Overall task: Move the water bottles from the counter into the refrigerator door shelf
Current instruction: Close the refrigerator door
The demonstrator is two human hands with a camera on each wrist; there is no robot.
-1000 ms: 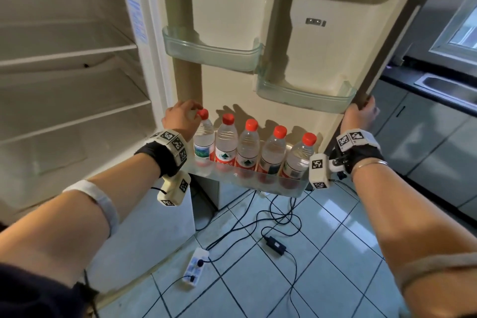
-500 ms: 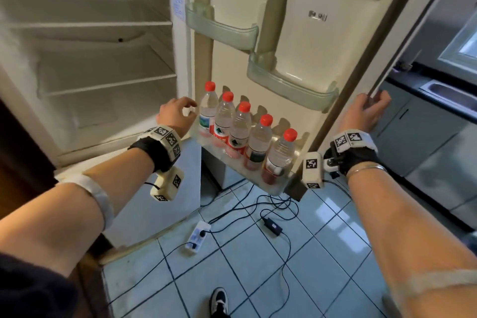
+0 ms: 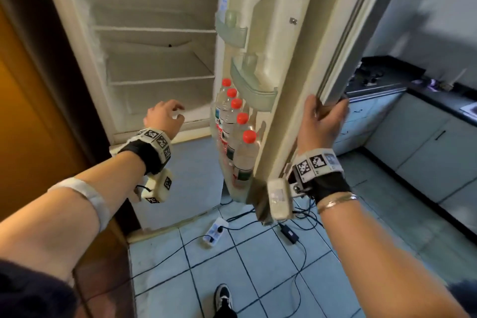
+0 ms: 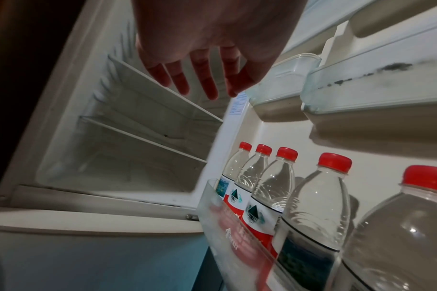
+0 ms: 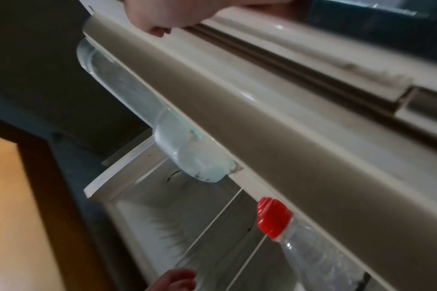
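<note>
Pale floor tiles with a power strip and cables lie below. The refrigerator door is gripped at its outer edge by the right hand; the left hand is held free, fingers loosely spread, before the bare refrigerator shelves. Five water bottles are lined up in the door shelf, beneath two upper door bins.

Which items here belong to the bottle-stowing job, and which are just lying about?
Job:
- five clear plastic red-capped water bottles
- clear plastic bottom door shelf
- cream refrigerator door, gripped by the right hand

Lying about:
- white power strip
- black cables
- black adapter
</note>
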